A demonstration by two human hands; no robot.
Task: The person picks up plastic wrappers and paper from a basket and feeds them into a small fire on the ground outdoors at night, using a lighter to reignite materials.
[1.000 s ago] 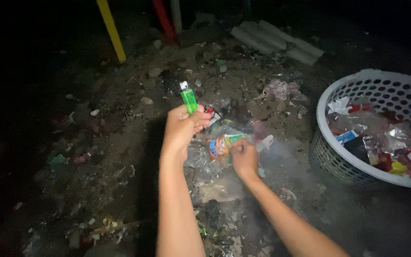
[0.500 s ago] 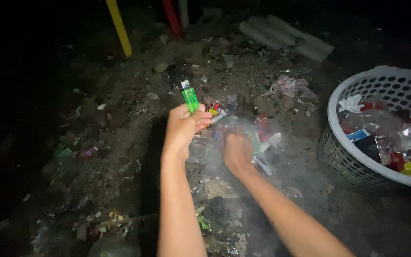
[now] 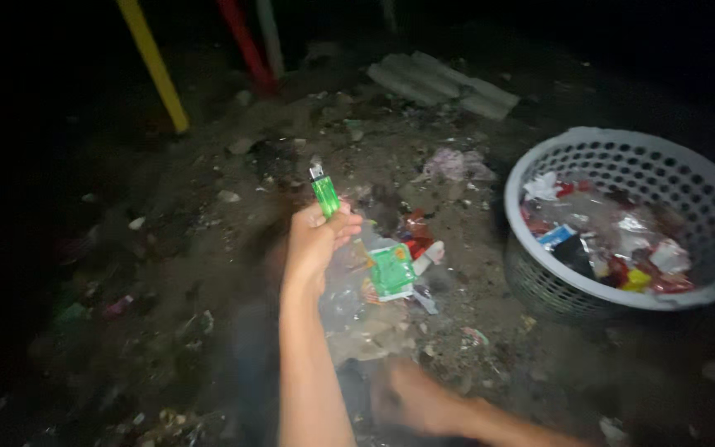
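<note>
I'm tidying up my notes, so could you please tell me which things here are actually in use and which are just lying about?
In use:
left hand
green lighter
plastic wrappers
right hand

Lying about:
white basket of wrappers
yellow pole
red pole
corrugated sheet

Outdoor dump at night: dirt ground (image 3: 208,273), scattered litter (image 3: 448,165), trash-filled basket (image 3: 705,190).

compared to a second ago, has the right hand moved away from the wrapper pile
Yes. The right hand has pulled back toward the person, well below the green wrapper it was touching before; the left hand keeps the green lighter raised.
</note>
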